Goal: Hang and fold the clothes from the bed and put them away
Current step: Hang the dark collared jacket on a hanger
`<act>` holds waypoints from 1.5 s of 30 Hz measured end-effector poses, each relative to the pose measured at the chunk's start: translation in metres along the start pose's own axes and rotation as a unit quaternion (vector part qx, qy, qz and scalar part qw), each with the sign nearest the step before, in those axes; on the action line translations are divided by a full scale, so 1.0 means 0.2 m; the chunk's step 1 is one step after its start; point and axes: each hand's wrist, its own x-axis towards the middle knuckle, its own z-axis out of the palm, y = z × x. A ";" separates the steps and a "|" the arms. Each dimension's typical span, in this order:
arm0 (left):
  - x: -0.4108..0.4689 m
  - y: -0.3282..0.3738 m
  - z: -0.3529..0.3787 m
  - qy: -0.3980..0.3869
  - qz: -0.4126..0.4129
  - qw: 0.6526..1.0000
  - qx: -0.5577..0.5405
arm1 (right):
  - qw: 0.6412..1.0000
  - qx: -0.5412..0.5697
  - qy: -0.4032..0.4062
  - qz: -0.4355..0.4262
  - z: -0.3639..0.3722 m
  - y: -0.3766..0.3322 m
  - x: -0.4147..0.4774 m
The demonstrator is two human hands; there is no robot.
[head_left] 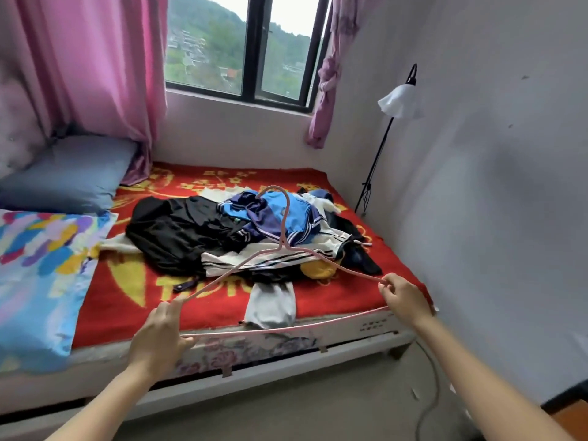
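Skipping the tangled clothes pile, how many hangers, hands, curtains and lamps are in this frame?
Hangers: 1, a pink hanger held over the bed
Hands: 2, the left hand and right hand, one on each end of it
Curtains: 2, the left curtain and right curtain, both pink
Lamps: 1, a floor lamp
Total: 6
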 end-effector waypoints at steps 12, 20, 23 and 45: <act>0.71 -0.53 0.08 -0.051 -0.084 0.994 -0.054 | 0.996 0.006 -0.052 0.068 0.45 -0.53 0.64; 0.90 -0.66 0.22 -0.108 -0.091 0.989 -0.031 | 0.981 0.047 -0.093 0.164 0.66 -0.55 0.81; 0.97 -0.64 0.29 -0.127 -0.084 0.988 -0.018 | 0.975 0.055 -0.094 0.193 0.69 -0.50 0.84; 1.80 -0.33 1.09 -0.267 -0.188 0.920 0.217 | 0.919 0.034 -0.295 0.259 1.42 0.25 2.04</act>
